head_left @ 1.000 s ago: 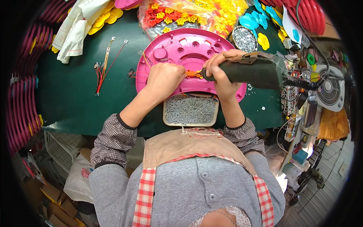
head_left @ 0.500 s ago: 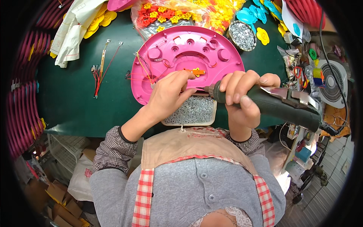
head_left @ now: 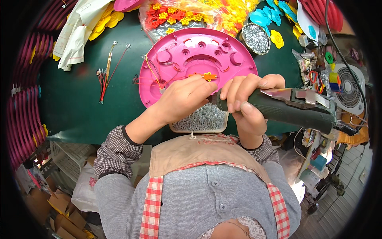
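My right hand [head_left: 250,103] is wrapped round a dark green electric screwdriver [head_left: 298,109], held nearly level with its tip pointing left. My left hand [head_left: 185,97] is closed at that tip, its fingertips hiding whatever they hold. Both hands are over the lower edge of a pink curved plastic housing [head_left: 199,40] with round posts, holes and thin wires. An orange strip with a yellow star piece [head_left: 208,77] sits inside it, just above my fingertips. Beneath my hands is a tray of small silver hardware [head_left: 201,119], partly covered by the left one.
Loose wired parts [head_left: 103,79] lie left on the green table [head_left: 79,115]. Behind are bagged red and yellow stars [head_left: 175,16], a bowl of screws [head_left: 255,39] and blue pieces [head_left: 262,18]. A fan [head_left: 346,89] and cord stand right; pink parts [head_left: 24,119] are stacked left.
The screwdriver's tip has dropped from the orange strip to the housing's lower edge, both hands moving down. Since half a second ago my left fingertips have closed in on the tip.
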The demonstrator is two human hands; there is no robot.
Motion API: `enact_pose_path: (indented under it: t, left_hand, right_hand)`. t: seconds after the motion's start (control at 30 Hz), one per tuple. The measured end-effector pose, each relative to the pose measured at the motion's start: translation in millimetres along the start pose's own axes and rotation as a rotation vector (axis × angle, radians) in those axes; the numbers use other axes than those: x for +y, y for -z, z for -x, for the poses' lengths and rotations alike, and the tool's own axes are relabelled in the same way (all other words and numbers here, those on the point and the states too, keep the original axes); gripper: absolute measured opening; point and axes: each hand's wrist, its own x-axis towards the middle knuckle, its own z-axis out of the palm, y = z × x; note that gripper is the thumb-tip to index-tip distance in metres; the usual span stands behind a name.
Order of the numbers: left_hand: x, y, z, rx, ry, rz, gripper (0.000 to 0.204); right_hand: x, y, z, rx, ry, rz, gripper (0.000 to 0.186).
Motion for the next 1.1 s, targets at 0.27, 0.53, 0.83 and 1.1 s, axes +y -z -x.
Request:
enact_pose_path:
  t: [0.27, 0.53, 0.83, 1.1]
  left_hand:
    - [-1.5, 6.9, 17.0, 0.058, 0.131, -0.052, 0.031]
    - [16.5, 0.3, 27.4, 0.092, 0.249, -0.243, 0.050]
    - [22.7, -20.4, 48.7, -0.220, 0.352, -0.571, 0.081]
    - [22.7, -18.3, 48.7, -0.242, 0.360, -0.556, 0.071]
  right_hand:
    - [-0.7, -6.9, -0.8, 0.098, -0.008, 0.019, 0.048]
    - [14.4, 1.8, -10.7, -0.001, 0.086, 0.223, 0.049]
    - [47.9, -1.6, -26.8, 0.065, 0.001, 0.220, 0.049]
    - [77.9, -4.4, -16.4, 0.042, -0.058, 0.286, 0.044]
